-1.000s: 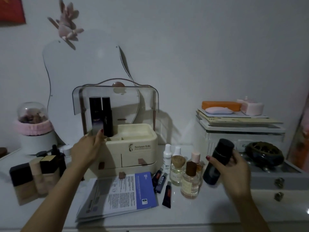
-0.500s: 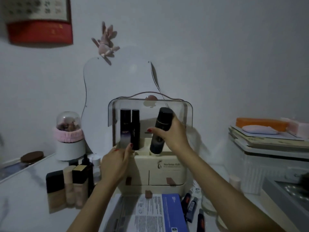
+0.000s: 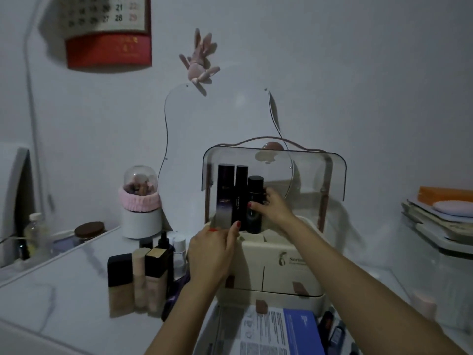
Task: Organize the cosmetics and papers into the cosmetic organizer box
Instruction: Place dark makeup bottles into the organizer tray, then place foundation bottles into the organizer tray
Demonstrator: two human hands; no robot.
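Now the right hand (image 3: 273, 207) wraps around the black bottle (image 3: 254, 203), standing it in the cosmetic organizer box (image 3: 279, 254) just beside two tall tubes (image 3: 231, 196); the left hand (image 3: 212, 252), fingers loosely curled, steadies those tubes. Next comes letting go, then fetching the papers (image 3: 266, 331) in front.

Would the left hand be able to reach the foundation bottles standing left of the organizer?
Probably yes. The left hand sits right beside the foundation bottles, with nothing visible between them; it is only resting at the organizer box.

Home dressing table (image 3: 76, 272); mirror (image 3: 217, 155), wall calendar (image 3: 107, 29)
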